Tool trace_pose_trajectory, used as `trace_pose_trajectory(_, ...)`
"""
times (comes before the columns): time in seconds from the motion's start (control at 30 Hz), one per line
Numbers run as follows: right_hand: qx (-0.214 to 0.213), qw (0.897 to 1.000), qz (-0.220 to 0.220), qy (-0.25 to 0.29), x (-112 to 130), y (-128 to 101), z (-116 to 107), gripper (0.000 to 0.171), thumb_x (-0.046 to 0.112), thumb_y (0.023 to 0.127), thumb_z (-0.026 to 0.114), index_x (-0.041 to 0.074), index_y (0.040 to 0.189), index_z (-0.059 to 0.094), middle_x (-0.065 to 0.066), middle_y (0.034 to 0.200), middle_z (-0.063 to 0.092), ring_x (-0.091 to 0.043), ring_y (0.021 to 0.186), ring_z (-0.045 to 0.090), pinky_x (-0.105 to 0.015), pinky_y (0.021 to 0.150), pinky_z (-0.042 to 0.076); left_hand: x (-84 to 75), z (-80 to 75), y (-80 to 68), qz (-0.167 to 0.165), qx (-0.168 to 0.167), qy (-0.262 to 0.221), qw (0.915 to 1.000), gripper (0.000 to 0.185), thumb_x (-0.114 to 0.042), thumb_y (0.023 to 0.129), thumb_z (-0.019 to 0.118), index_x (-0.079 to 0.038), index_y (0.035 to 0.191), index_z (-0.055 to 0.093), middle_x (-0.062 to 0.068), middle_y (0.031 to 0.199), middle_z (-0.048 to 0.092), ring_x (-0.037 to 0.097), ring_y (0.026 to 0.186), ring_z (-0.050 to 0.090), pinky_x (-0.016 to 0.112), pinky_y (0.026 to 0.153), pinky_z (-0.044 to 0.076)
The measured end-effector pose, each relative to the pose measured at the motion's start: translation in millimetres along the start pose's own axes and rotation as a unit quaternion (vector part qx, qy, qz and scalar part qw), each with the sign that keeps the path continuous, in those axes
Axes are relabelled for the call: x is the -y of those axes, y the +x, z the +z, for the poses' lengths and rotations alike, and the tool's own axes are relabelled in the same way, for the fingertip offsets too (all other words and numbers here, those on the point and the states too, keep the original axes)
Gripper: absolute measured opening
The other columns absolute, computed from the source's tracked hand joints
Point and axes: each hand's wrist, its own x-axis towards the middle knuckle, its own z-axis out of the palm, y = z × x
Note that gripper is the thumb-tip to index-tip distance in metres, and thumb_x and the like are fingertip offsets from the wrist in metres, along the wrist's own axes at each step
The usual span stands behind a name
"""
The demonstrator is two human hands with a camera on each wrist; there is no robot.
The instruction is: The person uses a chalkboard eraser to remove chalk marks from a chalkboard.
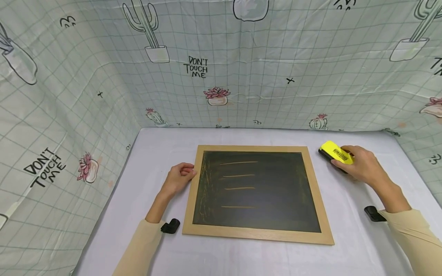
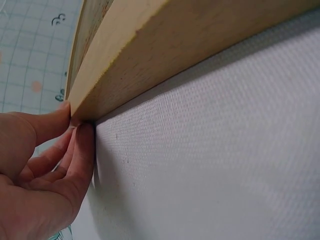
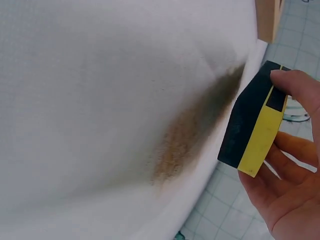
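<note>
A small chalkboard (image 1: 276,191) in a light wooden frame (image 1: 259,234) lies on the table, with several thin yellowish chalk lines (image 1: 239,188) and faint smudges along its sides. At the frame's left edge, my left hand (image 1: 177,178) holds the wood; the left wrist view shows thumb (image 2: 52,122) and fingers meeting at the frame's side (image 2: 145,65). To the right of the board, my right hand (image 1: 362,163) grips a yellow board eraser (image 1: 336,152) with a dark felt underside (image 3: 245,115). The eraser is tilted, just above the cloth and apart from the board.
White cloth covers the table (image 1: 259,257). A brownish smear (image 3: 185,140) marks the cloth under the eraser in the right wrist view. Behind and at both sides hangs a checked curtain (image 1: 255,57) printed with cacti. Black wrist devices (image 1: 374,214) sit by both sleeves.
</note>
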Motion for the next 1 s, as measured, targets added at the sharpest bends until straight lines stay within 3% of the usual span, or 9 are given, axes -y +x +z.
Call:
trace_pose_trajectory(0.5, 0.013, 0.999, -0.053, 0.001, 33, 12, -9, 0.061, 0.016, 0.085, 0.084, -0.017, 0.129, 0.057, -0.037, 0.122, 0.06, -0.049, 0.106, 0.057, -0.06, 0.083, 0.045, 0.0, 1.2, -1.1, -0.005, -0.012, -0.005, 0.9999, 0.028, -0.007, 0.098, 0.07, 0.008, 0.122, 0.066, 0.017, 0.103, 0.067, 0.025, 0.091, 0.064, 0.023, 0.074, 0.047)
trace_pose_trajectory(1.0, 0.025, 0.995, -0.099, 0.007, 61, 24, -4, 0.06, 0.017, 0.084, 0.086, -0.014, 0.128, 0.06, -0.034, 0.122, 0.062, -0.046, 0.107, 0.058, -0.059, 0.086, 0.047, -0.5, 1.3, -1.3, -0.001, -0.013, 0.0, 0.9999, 0.029, -0.009, 0.098, 0.07, 0.007, 0.122, 0.066, 0.018, 0.104, 0.068, 0.026, 0.091, 0.064, 0.027, 0.076, 0.048)
